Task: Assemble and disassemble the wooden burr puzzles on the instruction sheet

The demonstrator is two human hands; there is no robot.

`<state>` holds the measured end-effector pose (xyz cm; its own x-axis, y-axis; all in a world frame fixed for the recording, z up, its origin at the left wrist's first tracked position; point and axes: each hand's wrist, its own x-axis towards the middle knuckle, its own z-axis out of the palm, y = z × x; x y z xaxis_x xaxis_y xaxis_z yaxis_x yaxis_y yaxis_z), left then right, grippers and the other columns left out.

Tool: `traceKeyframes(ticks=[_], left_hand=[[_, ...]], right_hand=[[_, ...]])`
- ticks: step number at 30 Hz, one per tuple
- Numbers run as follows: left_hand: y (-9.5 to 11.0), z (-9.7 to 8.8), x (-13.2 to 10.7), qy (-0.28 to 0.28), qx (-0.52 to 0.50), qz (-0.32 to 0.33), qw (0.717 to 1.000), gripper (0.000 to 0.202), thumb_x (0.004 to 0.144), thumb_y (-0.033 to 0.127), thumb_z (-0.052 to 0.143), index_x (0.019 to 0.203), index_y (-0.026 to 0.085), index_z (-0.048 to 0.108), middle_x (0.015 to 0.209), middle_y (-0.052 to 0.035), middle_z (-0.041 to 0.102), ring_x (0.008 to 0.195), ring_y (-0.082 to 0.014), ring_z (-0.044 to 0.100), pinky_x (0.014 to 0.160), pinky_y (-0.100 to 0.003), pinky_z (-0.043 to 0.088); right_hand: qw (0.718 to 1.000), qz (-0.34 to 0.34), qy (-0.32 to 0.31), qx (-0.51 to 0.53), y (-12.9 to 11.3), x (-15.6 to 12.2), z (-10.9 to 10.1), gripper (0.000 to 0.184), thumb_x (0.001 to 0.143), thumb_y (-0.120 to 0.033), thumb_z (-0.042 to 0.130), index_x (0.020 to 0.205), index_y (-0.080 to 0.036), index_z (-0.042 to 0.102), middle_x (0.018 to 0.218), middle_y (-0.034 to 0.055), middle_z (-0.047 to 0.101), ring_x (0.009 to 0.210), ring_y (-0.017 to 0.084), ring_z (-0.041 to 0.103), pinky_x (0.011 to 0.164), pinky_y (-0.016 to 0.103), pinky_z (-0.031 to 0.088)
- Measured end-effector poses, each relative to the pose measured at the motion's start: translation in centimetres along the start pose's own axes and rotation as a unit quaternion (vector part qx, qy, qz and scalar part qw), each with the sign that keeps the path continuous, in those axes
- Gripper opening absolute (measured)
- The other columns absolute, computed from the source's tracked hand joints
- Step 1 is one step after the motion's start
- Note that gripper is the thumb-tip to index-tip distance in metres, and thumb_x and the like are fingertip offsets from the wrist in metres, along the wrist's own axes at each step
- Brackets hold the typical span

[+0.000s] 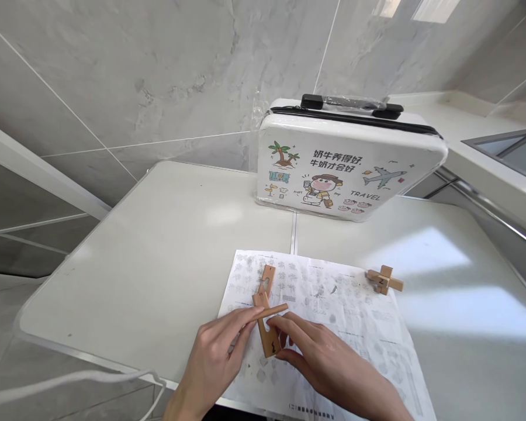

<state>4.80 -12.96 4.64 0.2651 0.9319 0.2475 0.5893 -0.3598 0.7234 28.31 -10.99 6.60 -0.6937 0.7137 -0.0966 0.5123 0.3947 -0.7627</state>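
My left hand (217, 348) is closed, with thumb and fingertips pinching a thin wooden stick (275, 311). The stick lies crosswise over a notched wooden puzzle piece (269, 344) with a dark mark near its lower end. Against that piece are the curled fingers and thumb of my right hand (322, 354), which grips its right side. Just beyond, another notched wooden piece (269, 276) rests on the printed paper sheet (350, 310). Whether it touches the held piece, I cannot tell. Near the sheet's right edge sits a cross-shaped wooden puzzle (383, 280) with a letter-like mark.
A white cartoon-printed case (350, 169) with a black handle stands at the back of the white folding table (158, 251). A tiled wall rises behind it. On the right is a counter (477, 128); a white cable (70, 380) hangs at the lower left.
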Motion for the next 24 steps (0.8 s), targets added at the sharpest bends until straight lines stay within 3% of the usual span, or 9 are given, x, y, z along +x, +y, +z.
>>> traceKeyframes(ticks=[12, 15, 18, 20, 22, 24], left_hand=[[-0.8, 0.0, -0.7, 0.024, 0.026, 0.045, 0.998, 0.036, 0.104, 0.010, 0.056, 0.137, 0.025, 0.063, 0.117, -0.0043, 0.080, 0.102, -0.0157, 0.078, 0.089, -0.023, 0.063], [-1.3, -0.1, -1.0, 0.045, 0.022, 0.049, 0.998, 0.038, 0.103, 0.009, 0.057, 0.137, 0.026, 0.064, 0.115, -0.0031, 0.080, 0.103, -0.0160, 0.078, 0.089, -0.024, 0.063], [-1.8, -0.2, -1.4, 0.075, 0.014, 0.028, 0.997, 0.037, 0.103, 0.011, 0.059, 0.135, 0.027, 0.066, 0.117, -0.0027, 0.080, 0.104, -0.0172, 0.079, 0.092, -0.025, 0.064], [-1.9, -0.2, -1.6, 0.097, 0.003, 0.002, 0.995, 0.033, 0.103, 0.013, 0.060, 0.132, 0.027, 0.068, 0.116, -0.0029, 0.081, 0.101, -0.0174, 0.079, 0.089, -0.025, 0.065], [-2.0, -0.3, -1.8, 0.117, -0.009, -0.021, 0.993, 0.030, 0.103, 0.017, 0.061, 0.129, 0.027, 0.071, 0.113, -0.0032, 0.081, 0.094, -0.0170, 0.080, 0.083, -0.024, 0.065], [-2.0, -0.3, -2.1, 0.131, -0.015, -0.033, 0.991, 0.027, 0.103, 0.020, 0.061, 0.127, 0.026, 0.072, 0.110, -0.0035, 0.082, 0.089, -0.0171, 0.081, 0.080, -0.025, 0.066]], right_hand=[[1.000, -0.008, -0.009, 0.028, -0.4, 0.2, -0.2, 0.024, 0.107, -0.017, 0.055, 0.127, -0.030, 0.054, 0.114, 0.0026, 0.072, 0.097, 0.023, 0.071, 0.082, 0.036, 0.058], [0.998, -0.003, 0.017, 0.056, -0.1, 0.2, -0.4, 0.030, 0.108, -0.022, 0.054, 0.136, -0.032, 0.051, 0.110, 0.0021, 0.073, 0.095, 0.022, 0.071, 0.083, 0.037, 0.058], [0.994, 0.035, 0.077, 0.071, 0.8, 0.8, 0.0, 0.021, 0.109, -0.026, 0.049, 0.128, -0.030, 0.056, 0.102, 0.0030, 0.073, 0.087, 0.021, 0.071, 0.078, 0.036, 0.060], [0.988, 0.070, 0.132, 0.035, 1.6, 1.7, 0.8, 0.019, 0.109, -0.029, 0.050, 0.127, -0.029, 0.057, 0.116, 0.0076, 0.071, 0.099, 0.024, 0.072, 0.082, 0.039, 0.062], [0.982, 0.068, 0.173, -0.022, 2.6, 2.8, 1.8, 0.039, 0.106, -0.029, 0.055, 0.144, -0.030, 0.047, 0.141, 0.0131, 0.061, 0.124, 0.031, 0.065, 0.095, 0.048, 0.061], [0.979, 0.055, 0.188, -0.061, 3.5, 3.8, 2.8, 0.055, 0.104, -0.029, 0.058, 0.154, -0.032, 0.036, 0.154, 0.0151, 0.050, 0.139, 0.035, 0.055, 0.102, 0.054, 0.058]])
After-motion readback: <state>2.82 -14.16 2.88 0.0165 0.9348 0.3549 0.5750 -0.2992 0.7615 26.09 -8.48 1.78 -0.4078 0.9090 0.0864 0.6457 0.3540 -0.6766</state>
